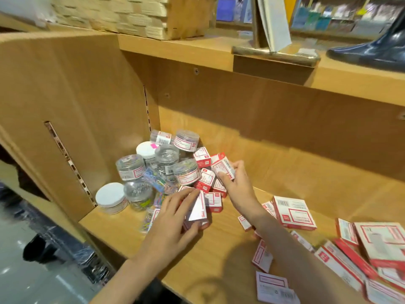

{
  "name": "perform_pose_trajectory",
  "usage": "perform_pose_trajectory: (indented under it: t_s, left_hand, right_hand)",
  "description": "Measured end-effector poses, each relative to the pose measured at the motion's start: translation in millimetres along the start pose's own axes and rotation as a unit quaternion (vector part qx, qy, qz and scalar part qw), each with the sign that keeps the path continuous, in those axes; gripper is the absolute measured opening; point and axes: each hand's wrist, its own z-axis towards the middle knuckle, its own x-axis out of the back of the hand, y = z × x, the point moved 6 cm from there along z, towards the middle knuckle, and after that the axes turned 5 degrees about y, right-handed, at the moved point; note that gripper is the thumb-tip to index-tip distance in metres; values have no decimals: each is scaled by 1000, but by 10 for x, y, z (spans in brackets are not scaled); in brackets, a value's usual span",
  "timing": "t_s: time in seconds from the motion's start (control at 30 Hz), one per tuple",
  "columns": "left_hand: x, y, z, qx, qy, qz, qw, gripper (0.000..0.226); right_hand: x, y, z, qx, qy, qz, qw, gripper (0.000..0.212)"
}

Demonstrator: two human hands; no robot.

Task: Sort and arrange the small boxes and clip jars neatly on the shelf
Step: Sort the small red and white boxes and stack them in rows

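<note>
Both hands are in the back left corner of the wooden shelf (219,255), right in the jumble. The left hand (173,224) has its fingers curled round a small stack of red-and-white boxes (198,210), thumb under, fingertips over the top edge. The right hand (237,185) pinches another small box (222,167) between thumb and fingers, lifted just above the pile of little boxes (208,181) beneath it.

Tucked against the left wall of the shelf sits a cluster of clear clip jars (166,157), some upright, some tipped on their sides, with labels showing. Two white-lidded jars stand out: one (111,197) near the front left edge, one (146,150) deeper in. Loose coloured paper clips (158,183) spill between the jars and the boxes, some in a clear packet.

Over toward the right end of the shelf, larger flat boxes (293,212) lie scattered, overlapping, several hanging at the front edge. One pale box (272,287) lies face up by the front edge, under the right forearm.

On the ledge above sits a dark boot (377,47).
</note>
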Motion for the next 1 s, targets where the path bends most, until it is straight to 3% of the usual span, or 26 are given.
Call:
perform_pose_trajectory:
  t_s: [0.13,0.23,0.33,0.43,0.5,0.6,0.7,0.87,0.9,1.0]
  left_hand:
    - [53,-126,37,40,52,-16,998,57]
    - [57,-182,57,49,57,-20,997,57]
    - [39,-182,79,40,51,-6,998,57]
    - [30,-188,94,50,52,3,997,59]
    - [26,-183,82,52,55,7,997,59]
    - [41,-172,79,59,51,-9,997,62]
    - [62,-168,85,59,42,-36,997,61]
    - [75,-74,18,47,78,-77,993,61]
    - [57,4,43,27,73,-85,993,62]
    - [-67,232,154,-19,15,-110,994,62]
  right_hand:
    - [72,21,2,18,6,-110,994,25]
    - [175,118,-41,-19,19,-108,994,23]
    - [272,260,-108,-111,39,13,993,18]
    - [290,283,-183,-206,44,179,961,17]
    - [253,216,-199,-226,21,191,955,21]
    - [172,70,-241,-160,-30,21,986,21]
    - [187,-3,-340,-62,-56,-136,987,25]
    - [443,-112,-479,10,-13,-6,1000,14]
    - [397,-167,-534,17,-55,47,997,9]
    - [175,-274,-697,-1,-182,206,961,29]
